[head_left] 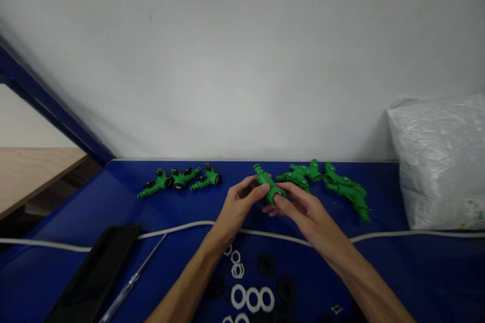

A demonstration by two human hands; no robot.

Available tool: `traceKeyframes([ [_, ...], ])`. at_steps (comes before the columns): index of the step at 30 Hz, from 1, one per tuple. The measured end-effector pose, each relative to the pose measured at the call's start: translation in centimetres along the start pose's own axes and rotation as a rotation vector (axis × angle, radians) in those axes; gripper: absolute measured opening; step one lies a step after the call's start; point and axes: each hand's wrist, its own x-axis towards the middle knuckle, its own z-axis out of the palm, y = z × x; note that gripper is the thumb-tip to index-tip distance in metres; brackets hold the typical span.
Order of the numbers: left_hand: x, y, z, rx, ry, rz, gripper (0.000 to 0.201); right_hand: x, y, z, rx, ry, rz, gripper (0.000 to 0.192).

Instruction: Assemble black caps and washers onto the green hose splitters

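Observation:
A green plastic hose connector (267,183) is held between my two hands above the blue table. My left hand (242,199) grips its body from the left, thumb on top. On the right, my right hand (295,203) closes round its wide open end, the thumb at the opening's rim. Behind and right of my hands lie several more green connectors (346,189) without black parts. Toward the left, 3 green connectors with black knobs and rings (184,177) lie in a row. Below my hands are several white rings (253,299) and black rings (266,264).
A white cable (273,235) runs across the blue table (166,267), passing under my arms. At left lie a dark flat device (100,267) and a thin screwdriver (131,282). A clear plastic bag (439,166) stands at right, against the pale wall (242,60). Small metal pieces (336,309) lie near the front.

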Motion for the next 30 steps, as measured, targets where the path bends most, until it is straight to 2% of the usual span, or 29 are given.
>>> traceKeyframes([
  [4, 0.0, 0.0, 0.3, 0.003, -0.01, -0.021, 0.036, -0.1, -0.1, 0.1, 0.025, -0.015, 0.0, 0.033],
  [8, -0.1, 0.3, 1.4, 0.101, 0.061, -0.009, 0.035, -0.1, -0.3, 0.1, 0.119, -0.006, 0.025, 0.035],
  [14, -0.7, 2.0, 2.6, 0.195, 0.101, 0.004, 0.037, -0.2, -0.9, -0.2, 0.245, 0.003, 0.046, 0.036],
  [21, 0.0, 3.4, 1.8, 0.232, 0.019, -0.012, 0.039, 0.0, -1.0, 0.5, 0.36, -0.017, 0.016, 0.036],
  [25, 0.0, 3.1, 1.1, 0.182, 0.0, -0.031, 0.042, 0.0, -1.1, 0.8, 0.328, -0.054, 0.003, 0.035],
  [30, -0.4, 2.6, 0.8, 0.188, -0.011, -0.043, 0.037, -0.3, -1.3, 0.6, 0.305, -0.082, 0.06, 0.036],
])
